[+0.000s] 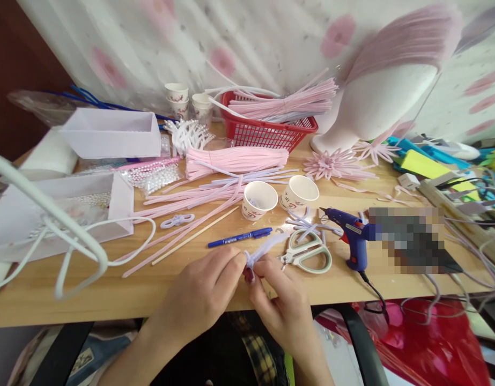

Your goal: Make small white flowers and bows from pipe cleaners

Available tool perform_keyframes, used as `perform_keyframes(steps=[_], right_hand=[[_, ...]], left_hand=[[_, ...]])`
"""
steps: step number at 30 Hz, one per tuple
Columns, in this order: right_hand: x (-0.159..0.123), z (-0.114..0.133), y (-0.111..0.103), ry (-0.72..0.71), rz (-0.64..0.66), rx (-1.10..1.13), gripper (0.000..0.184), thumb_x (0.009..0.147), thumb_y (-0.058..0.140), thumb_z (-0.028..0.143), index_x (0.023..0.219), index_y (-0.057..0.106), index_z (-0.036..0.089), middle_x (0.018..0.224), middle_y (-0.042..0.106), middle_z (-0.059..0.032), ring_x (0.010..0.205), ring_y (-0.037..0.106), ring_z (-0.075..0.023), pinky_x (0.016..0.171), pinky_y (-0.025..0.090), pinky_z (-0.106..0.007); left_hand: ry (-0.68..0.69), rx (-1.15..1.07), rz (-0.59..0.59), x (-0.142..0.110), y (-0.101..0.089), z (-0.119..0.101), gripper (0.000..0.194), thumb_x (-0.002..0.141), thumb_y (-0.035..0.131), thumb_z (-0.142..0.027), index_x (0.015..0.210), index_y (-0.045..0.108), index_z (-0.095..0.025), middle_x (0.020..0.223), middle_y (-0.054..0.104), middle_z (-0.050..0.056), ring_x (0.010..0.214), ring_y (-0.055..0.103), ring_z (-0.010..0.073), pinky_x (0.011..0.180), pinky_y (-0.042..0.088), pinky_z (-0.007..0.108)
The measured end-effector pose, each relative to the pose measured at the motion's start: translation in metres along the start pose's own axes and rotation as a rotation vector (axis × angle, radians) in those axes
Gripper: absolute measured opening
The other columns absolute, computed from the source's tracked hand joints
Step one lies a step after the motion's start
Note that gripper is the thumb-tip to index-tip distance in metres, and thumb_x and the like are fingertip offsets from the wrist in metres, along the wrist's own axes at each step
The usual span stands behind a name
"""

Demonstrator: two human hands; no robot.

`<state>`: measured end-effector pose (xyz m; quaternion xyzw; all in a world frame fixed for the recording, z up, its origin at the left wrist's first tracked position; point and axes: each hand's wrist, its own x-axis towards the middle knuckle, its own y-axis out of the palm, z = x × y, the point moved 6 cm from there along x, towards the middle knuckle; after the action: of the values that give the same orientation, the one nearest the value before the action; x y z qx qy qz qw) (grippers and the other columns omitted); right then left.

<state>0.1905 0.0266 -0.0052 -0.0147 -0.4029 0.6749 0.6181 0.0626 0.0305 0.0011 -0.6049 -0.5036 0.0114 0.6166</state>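
Between my left hand (pixel 207 284) and my right hand (pixel 282 297), a lavender pipe cleaner (pixel 267 246) is pinched near the table's front edge. It looks bent and bunched at the fingertips, and a pale tail points up to the right. Fingers partly hide the bunched part. Just right of my right hand lie scissors (pixel 309 260) with pale handles. A blue pen (pixel 239 237) rests beyond my left hand. Two paper cups, a nearer one (pixel 253 212) and another (pixel 299 194), stand behind. A looped lavender pipe cleaner piece (pixel 177 220) lies farther left.
A blue glue gun (pixel 354 236) with its cord lies at right. Pink pipe cleaners (pixel 235 162) lie before a red basket (pixel 267 134). White boxes (pixel 122 203) and a looping white cable (pixel 78 230) occupy the left. A white mannequin head (pixel 388 102) stands at back right.
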Motion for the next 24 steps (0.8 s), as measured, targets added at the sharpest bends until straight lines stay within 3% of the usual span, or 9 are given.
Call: perform_keyframes(steps=[6, 8, 10, 16, 21, 24], right_hand=[[-0.006, -0.011, 0.003, 0.207, -0.041, 0.229, 0.015, 0.097, 0.054, 0.017, 0.083, 0.053, 0.022, 0.07, 0.059, 0.0032, 0.06, 0.057, -0.0109, 0.058, 0.046, -0.02], [-0.009, -0.015, 0.006, 0.302, -0.063, 0.239, 0.001, 0.099, 0.056, 0.022, 0.099, 0.055, 0.023, 0.07, 0.058, 0.005, 0.056, 0.057, -0.0108, 0.054, 0.045, -0.019], [-0.01, -0.017, 0.012, 0.351, -0.028, 0.208, 0.013, 0.102, 0.054, 0.024, 0.115, 0.055, 0.024, 0.071, 0.058, 0.0054, 0.056, 0.058, -0.0114, 0.053, 0.045, -0.02], [-0.014, -0.017, 0.02, 0.338, 0.087, 0.346, 0.021, 0.109, 0.042, 0.028, 0.121, 0.058, 0.026, 0.083, 0.06, 0.0007, 0.076, 0.062, -0.0133, 0.068, 0.049, -0.022], [-0.021, -0.021, 0.021, 0.346, 0.186, 0.571, 0.025, 0.111, 0.039, 0.029, 0.133, 0.052, 0.03, 0.072, 0.049, 0.0052, 0.061, 0.048, -0.0106, 0.058, 0.042, -0.021], [-0.022, -0.022, 0.023, 0.354, 0.264, 0.682, 0.027, 0.112, 0.038, 0.031, 0.137, 0.048, 0.031, 0.067, 0.045, 0.0072, 0.057, 0.046, -0.0097, 0.059, 0.043, -0.021]], left_hand=[[0.048, 0.038, -0.032, -0.002, 0.001, 0.005, 0.024, 0.106, 0.036, -0.012, 0.107, 0.06, -0.011, 0.086, 0.075, 0.009, 0.077, 0.073, 0.0203, 0.07, 0.058, 0.029], [0.071, 0.048, -0.029, -0.003, 0.001, 0.003, 0.023, 0.106, 0.039, -0.012, 0.104, 0.062, -0.011, 0.086, 0.076, 0.009, 0.077, 0.073, 0.0217, 0.07, 0.059, 0.031], [0.083, 0.038, -0.033, -0.003, 0.001, 0.0, 0.024, 0.105, 0.039, -0.012, 0.098, 0.062, -0.012, 0.086, 0.076, 0.01, 0.078, 0.073, 0.0219, 0.072, 0.059, 0.032], [-0.024, -0.193, 0.007, -0.001, -0.001, 0.0, 0.026, 0.103, 0.037, -0.008, 0.093, 0.06, -0.016, 0.081, 0.071, 0.006, 0.075, 0.069, 0.018, 0.071, 0.056, 0.027], [-0.102, -0.32, 0.06, -0.001, -0.004, 0.005, 0.023, 0.099, 0.038, -0.005, 0.092, 0.057, -0.017, 0.081, 0.068, 0.005, 0.076, 0.066, 0.0169, 0.073, 0.054, 0.025], [-0.109, -0.359, 0.075, -0.001, -0.004, 0.004, 0.023, 0.099, 0.039, -0.005, 0.09, 0.056, -0.018, 0.078, 0.064, 0.002, 0.074, 0.064, 0.0149, 0.071, 0.053, 0.022]])
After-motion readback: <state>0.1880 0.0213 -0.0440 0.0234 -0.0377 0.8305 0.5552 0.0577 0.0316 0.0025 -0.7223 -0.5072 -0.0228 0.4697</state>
